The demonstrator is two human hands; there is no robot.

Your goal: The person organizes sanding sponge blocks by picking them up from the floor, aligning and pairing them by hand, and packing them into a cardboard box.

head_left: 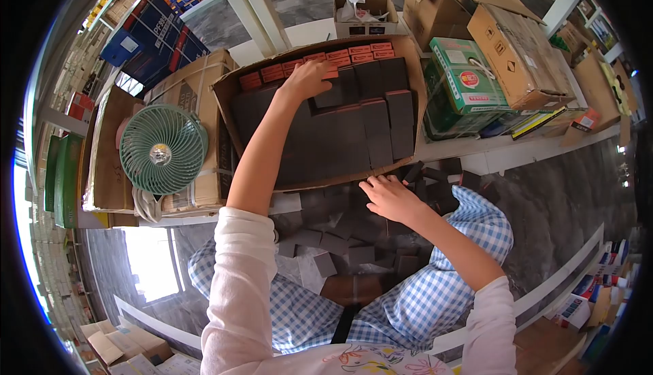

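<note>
Open ctn (419, 103), 12 o'clock on my feed: packed w/ dark boxes (333, 137), orange-ended boxes (360, 55) along far wall. My L hand (306, 81), 12 o'clock: reaches into open ctn, fingers at one orange-ended box; can't tell if grip is closed on it. My R hand (393, 199), approx. 4 o'clock: fingers loosely parted by ctn's near rim. Loose boxes (361, 255), dark, scattered, 6 o'clock, btwn knees. Green fan (160, 154), 9 o'clock. Green-and-white box (462, 69), 2 o'clock, w/ red label.
</note>
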